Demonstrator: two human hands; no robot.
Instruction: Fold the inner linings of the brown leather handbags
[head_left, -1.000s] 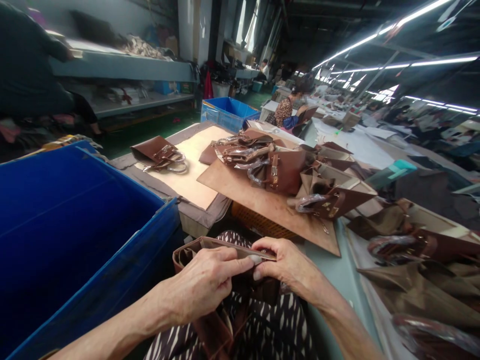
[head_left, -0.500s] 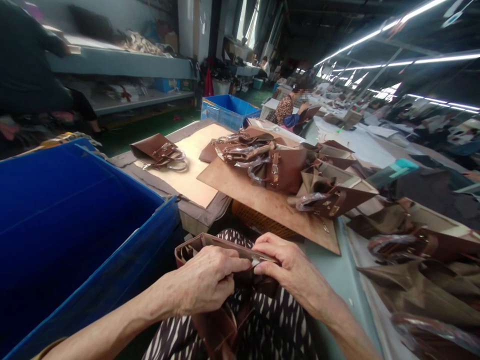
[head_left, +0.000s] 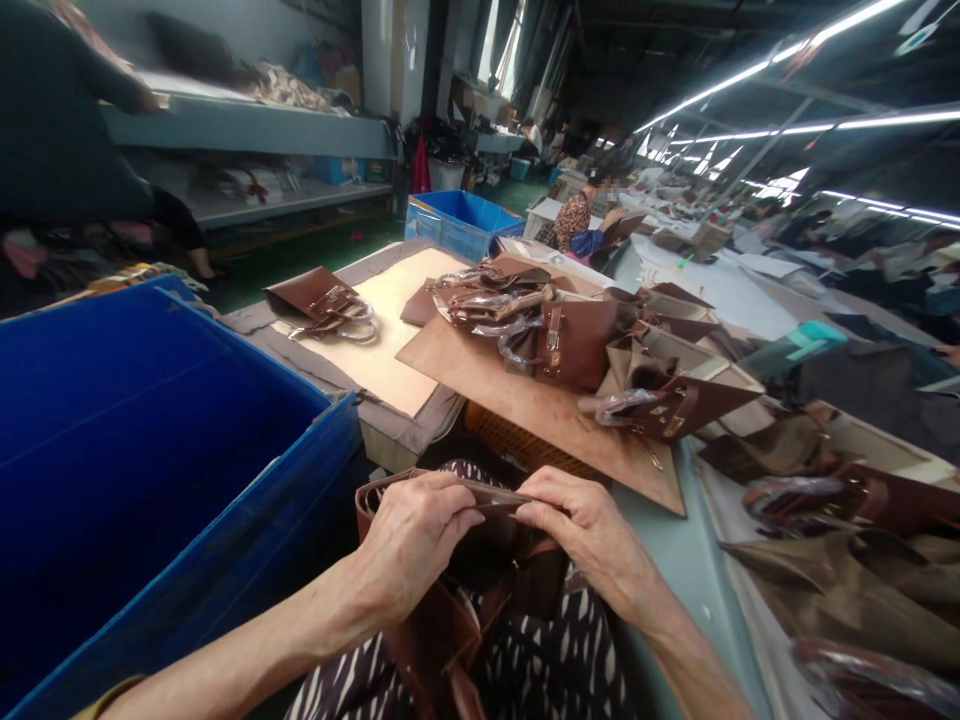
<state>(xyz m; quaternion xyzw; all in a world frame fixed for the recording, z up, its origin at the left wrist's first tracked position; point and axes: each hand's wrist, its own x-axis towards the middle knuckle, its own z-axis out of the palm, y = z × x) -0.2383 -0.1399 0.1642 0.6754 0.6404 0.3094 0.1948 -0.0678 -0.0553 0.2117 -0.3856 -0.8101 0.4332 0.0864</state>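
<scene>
A brown leather handbag (head_left: 427, 640) rests on my lap, over dark trousers with a white pattern. My left hand (head_left: 420, 535) pinches the bag's upper edge left of the middle, fingers closed on it. At the right end of the same edge, my right hand (head_left: 574, 520) grips with the thumb below and the fingers on top. Between the two hands a strip of the edge shows. The bag's inside and much of its body are hidden under my hands.
Several brown handbags with wrapped handles (head_left: 574, 340) lie on a brown board (head_left: 487, 385). Another handbag (head_left: 319, 300) sits on a cream sheet (head_left: 397, 375). A big blue bin (head_left: 187, 400) stands at left. More bags (head_left: 885, 490) fill the right bench. Co-workers sit or stand farther off.
My left hand has gone from pointing a finger along the edge to pinching it. A small pale spot by my right thumb no longer shows. The view has shifted slightly.
</scene>
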